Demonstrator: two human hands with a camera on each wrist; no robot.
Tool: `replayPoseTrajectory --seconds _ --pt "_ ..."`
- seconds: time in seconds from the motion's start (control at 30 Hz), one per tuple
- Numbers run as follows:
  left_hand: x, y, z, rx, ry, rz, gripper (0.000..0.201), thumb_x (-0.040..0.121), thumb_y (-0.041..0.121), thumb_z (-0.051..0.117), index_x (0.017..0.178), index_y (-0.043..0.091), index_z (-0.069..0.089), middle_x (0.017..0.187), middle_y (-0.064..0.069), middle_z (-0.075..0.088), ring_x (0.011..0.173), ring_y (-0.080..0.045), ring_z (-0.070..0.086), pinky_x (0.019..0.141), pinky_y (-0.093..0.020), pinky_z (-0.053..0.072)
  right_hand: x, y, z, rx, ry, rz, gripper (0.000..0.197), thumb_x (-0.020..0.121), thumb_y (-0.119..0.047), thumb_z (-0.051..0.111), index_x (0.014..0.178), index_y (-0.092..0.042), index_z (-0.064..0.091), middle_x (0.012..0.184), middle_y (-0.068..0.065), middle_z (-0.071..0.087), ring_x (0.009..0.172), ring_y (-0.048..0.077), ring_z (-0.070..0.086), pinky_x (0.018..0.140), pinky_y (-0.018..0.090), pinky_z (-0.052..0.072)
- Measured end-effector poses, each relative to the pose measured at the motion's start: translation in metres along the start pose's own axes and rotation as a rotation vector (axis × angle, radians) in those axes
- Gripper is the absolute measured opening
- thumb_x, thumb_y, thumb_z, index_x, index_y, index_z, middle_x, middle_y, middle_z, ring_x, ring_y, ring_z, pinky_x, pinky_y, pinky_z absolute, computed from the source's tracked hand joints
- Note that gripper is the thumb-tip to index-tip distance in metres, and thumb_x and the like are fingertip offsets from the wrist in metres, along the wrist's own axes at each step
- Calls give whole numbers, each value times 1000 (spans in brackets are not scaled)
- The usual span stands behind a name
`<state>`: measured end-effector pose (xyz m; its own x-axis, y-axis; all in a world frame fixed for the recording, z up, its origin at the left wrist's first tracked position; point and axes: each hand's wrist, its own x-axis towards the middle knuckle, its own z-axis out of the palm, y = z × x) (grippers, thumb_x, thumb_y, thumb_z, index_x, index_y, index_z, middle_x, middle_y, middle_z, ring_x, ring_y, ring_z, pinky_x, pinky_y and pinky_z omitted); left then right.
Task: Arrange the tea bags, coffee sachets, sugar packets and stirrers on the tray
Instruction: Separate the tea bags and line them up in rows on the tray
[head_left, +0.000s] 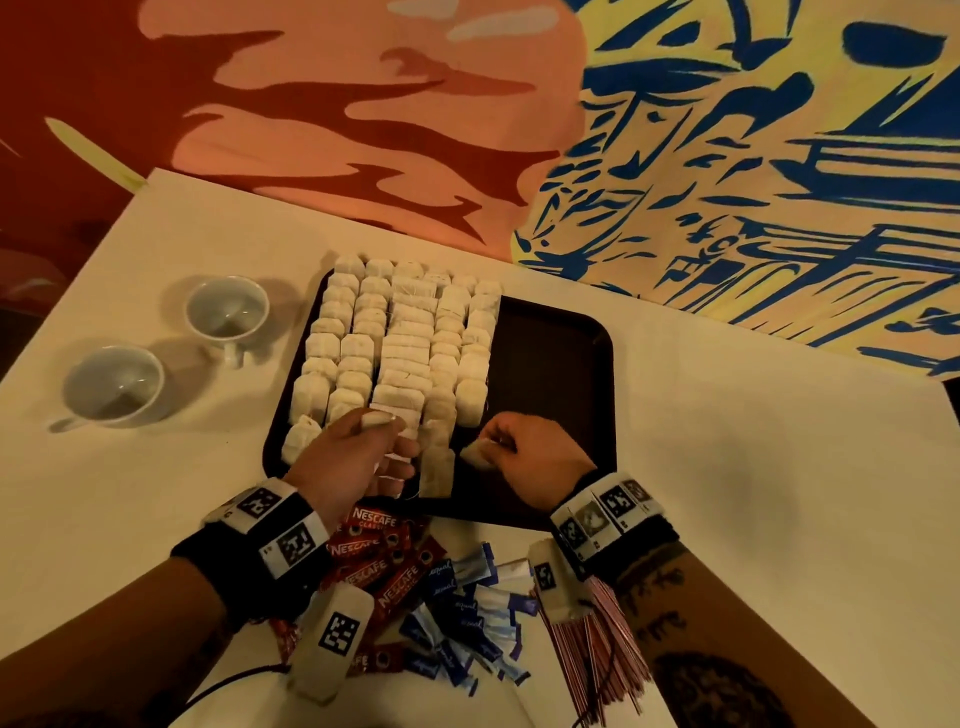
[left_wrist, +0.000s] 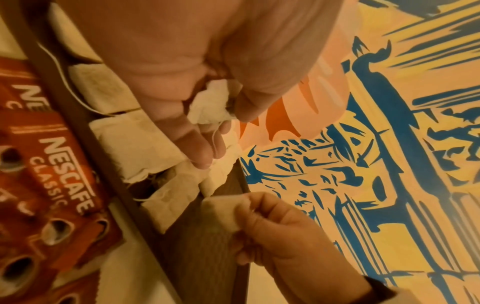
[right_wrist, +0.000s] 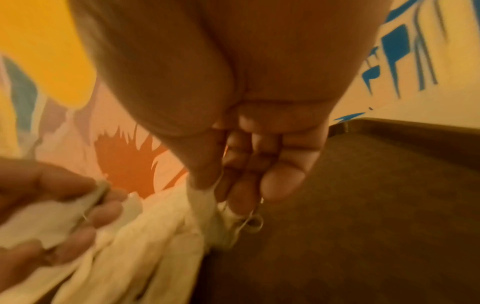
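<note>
Brown tray (head_left: 561, 364): dark plastic, on the desk (head_left: 727, 467); left portion filled, right portion bare.
Tea bags (head_left: 400, 338): pale paper, laid in close rows over the tray's left part, overlapping down each row.
Left hand (head_left: 353, 457): fingers curled round a small bunch of tea bags at the near end of the rows; a string trails over the fingers (left_wrist: 197, 152) in the left wrist view.
Right hand (head_left: 530, 457): thumb and fingers pinching a single tea bag (head_left: 475, 453) just above the bare tray floor, beside the last row.
Coffee sachets (head_left: 374, 561): red, heaped on the desk just short of the tray's near rim; not yet placed.
Sugar packets (head_left: 467, 613): blue and white, loose pile beside the sachets.
Stirrers (head_left: 597, 649): red-and-white bundle on the desk, under the right wrist.
Cups (head_left: 111, 387): two, on the desk left of the tray.
Handling judgement: tea bags are light, soft and easily torn or crushed; strings are liable to snag neighbours. Best taken by a light pinch at the top folded edge, then laid flat rather than dropped.
Progress judgement: tea-bag stage nearly complete; three item types outstanding.
</note>
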<state>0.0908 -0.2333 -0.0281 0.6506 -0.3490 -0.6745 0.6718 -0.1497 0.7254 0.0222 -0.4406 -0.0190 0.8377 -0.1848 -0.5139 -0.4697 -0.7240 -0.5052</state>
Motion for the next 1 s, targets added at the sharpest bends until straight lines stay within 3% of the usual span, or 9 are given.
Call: replayPoseTrajectory --seconds 0.1,0.2,0.33,0.47,0.57,0.7,0.8,0.87,1.0 --pt "-1 -2 -8 87 16 49 12 103 22 47 110 15 54 90 -5 74 80 -21 62 64 -32 47 15 4 4 -226 -147 -21 19 99 -32 56 113 -28 67 113 -4 67 99 15 62 85 32 52" --pt "-5 1 -11 185 41 129 14 104 18 43 117 12 45 102 -4 74 73 -12 61 54 -23 45 34 4 4 -287 -115 -25 16 97 -31 57 110 -29 67 110 -1 67 94 17 63 83 35 55" --pt "-8 5 -11 123 22 140 17 103 8 44 119 2 41 105 -13 71 52 -4 62 41 -16 45 60 0 2 -297 -21 -29 12 96 -37 60 101 -26 62 103 2 66 92 21 63 79 34 54" --pt "-5 7 -16 216 31 157 14 103 17 49 115 11 49 102 3 75 78 -13 66 59 -26 51 77 -3 -2 -295 10 -25 9 93 -38 64 94 -29 61 102 0 66 91 19 62 81 31 53" --pt "0 7 -19 228 50 150 12 100 17 56 111 13 58 104 3 75 89 -19 68 72 -36 53 85 -3 -2 -290 17 -23 13 92 -37 67 99 -26 66 108 1 68 95 18 63 84 30 52" --pt "0 5 -16 180 68 142 18 91 12 69 107 6 67 99 -12 72 80 -17 70 64 -24 58 82 -4 -4 -238 60 15 22 90 -36 69 107 -24 66 112 2 65 102 19 62 88 31 52" --pt "-6 4 -11 165 53 159 22 87 6 72 109 8 69 92 -11 73 70 -13 70 60 -19 58 61 -14 -7 -106 207 -41 25 92 -36 66 112 -21 66 111 -2 62 98 12 60 89 31 52" --pt "-8 3 -8 199 45 180 31 85 5 74 114 12 67 93 -9 74 70 -15 71 63 -23 59 36 -28 -3 98 243 -127 23 95 -38 63 111 -23 68 104 -9 65 91 5 60 85 26 51" --pt "-13 3 -3 352 29 230 38 79 10 80 112 16 66 95 -6 75 78 -25 73 70 -32 60 -3 -40 22 349 103 -188 26 92 -43 68 115 -30 67 101 -10 69 87 6 65 81 26 55"
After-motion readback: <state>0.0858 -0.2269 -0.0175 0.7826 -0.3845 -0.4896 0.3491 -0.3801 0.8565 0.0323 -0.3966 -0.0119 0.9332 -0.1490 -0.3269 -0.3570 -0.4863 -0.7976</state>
